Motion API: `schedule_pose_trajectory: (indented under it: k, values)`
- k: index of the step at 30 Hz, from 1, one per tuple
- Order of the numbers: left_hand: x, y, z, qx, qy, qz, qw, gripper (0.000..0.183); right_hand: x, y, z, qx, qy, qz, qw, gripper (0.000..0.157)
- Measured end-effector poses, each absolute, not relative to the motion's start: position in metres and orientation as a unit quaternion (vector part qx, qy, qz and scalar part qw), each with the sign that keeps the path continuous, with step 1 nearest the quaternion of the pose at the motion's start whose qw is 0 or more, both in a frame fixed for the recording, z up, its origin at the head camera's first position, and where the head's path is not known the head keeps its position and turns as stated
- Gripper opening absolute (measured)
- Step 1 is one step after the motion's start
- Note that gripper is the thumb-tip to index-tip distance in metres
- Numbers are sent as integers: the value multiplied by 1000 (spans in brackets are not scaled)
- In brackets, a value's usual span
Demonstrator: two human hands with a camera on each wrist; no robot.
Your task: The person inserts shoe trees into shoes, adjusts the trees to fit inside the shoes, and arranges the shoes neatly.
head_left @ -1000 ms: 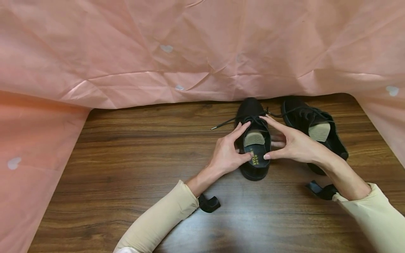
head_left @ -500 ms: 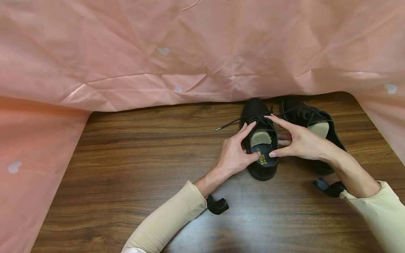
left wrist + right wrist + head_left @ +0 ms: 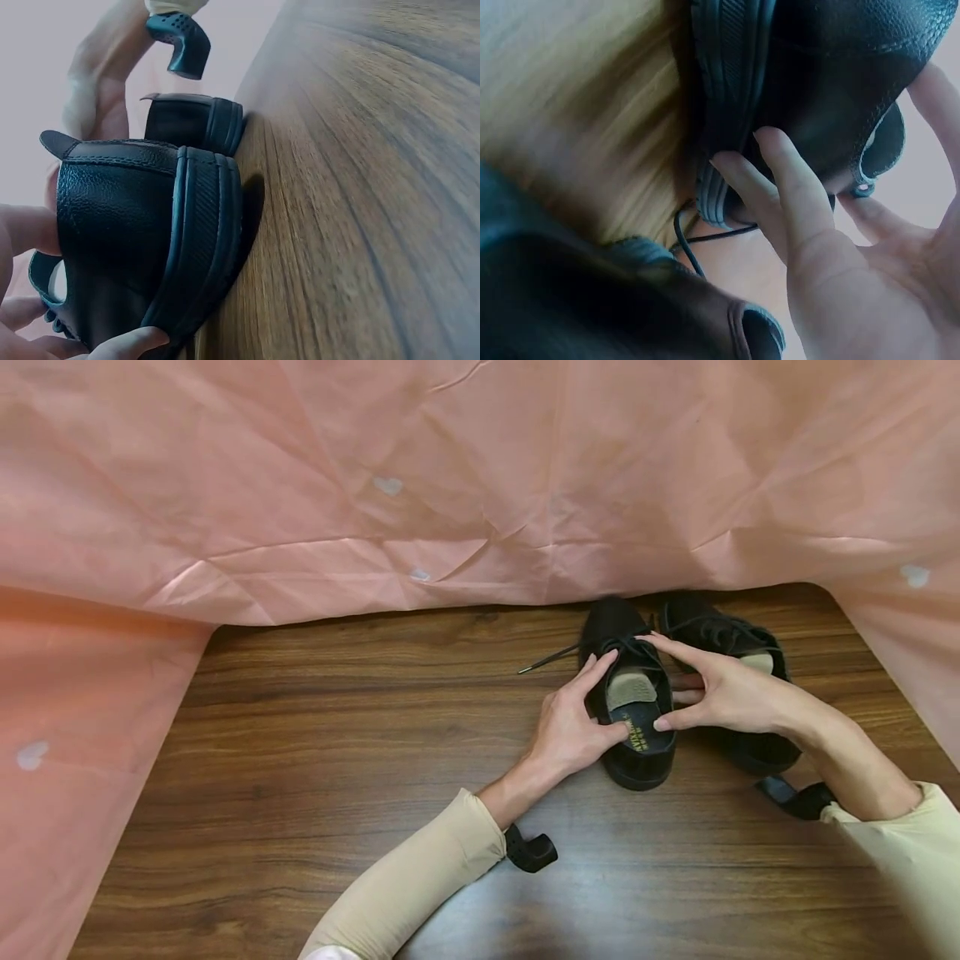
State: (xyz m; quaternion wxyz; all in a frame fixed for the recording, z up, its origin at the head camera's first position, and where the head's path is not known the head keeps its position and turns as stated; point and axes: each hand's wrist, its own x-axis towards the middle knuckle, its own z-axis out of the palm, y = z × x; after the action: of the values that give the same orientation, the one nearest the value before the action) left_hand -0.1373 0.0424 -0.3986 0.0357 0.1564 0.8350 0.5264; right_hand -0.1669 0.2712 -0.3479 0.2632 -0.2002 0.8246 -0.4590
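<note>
A black lace-up shoe (image 3: 637,770) sits upright on the wood-grain surface, toe pointing away from me. My left hand (image 3: 573,727) grips its left side, thumb inside the opening and fingers along the outer side. On the opposite side my right hand (image 3: 738,693) holds it the same way, its thumb over the inner edge and its index finger by the laces. Inside lie a dark insole with gold lettering and a beige piece (image 3: 632,690) under the tongue. The matching shoe (image 3: 686,614) stands close to the right, partly hidden behind my right hand and forearm.
Pink cloth (image 3: 465,485) with pale hearts hangs along the back and sides, close to both toes. A loose lace (image 3: 547,660) trails left of the gripped shoe. Black curved pieces (image 3: 532,853) stick out at both wrists. The brown wood-grain surface (image 3: 337,735) extends left.
Both hands have slid the held shoe rightward, closer to the other shoe, keeping their grip. My right hand and forearm now cover more of that other shoe.
</note>
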Motion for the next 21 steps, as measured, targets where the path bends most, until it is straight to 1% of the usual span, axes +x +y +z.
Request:
schedule_pose_trajectory:
  k: [10, 16, 21]
  values:
    - [-142, 56, -395, 148, 857, 494, 16, 90, -178, 278, -341, -203, 849, -416, 256, 109]
    - [-143, 60, -396, 135, 856, 498, 31, 92, -178, 274, -337, -191, 883, -364, 228, 105]
    - [-142, 62, -397, 142, 858, 493, 31, 87, -176, 276, -332, -179, 907, -316, 213, 103]
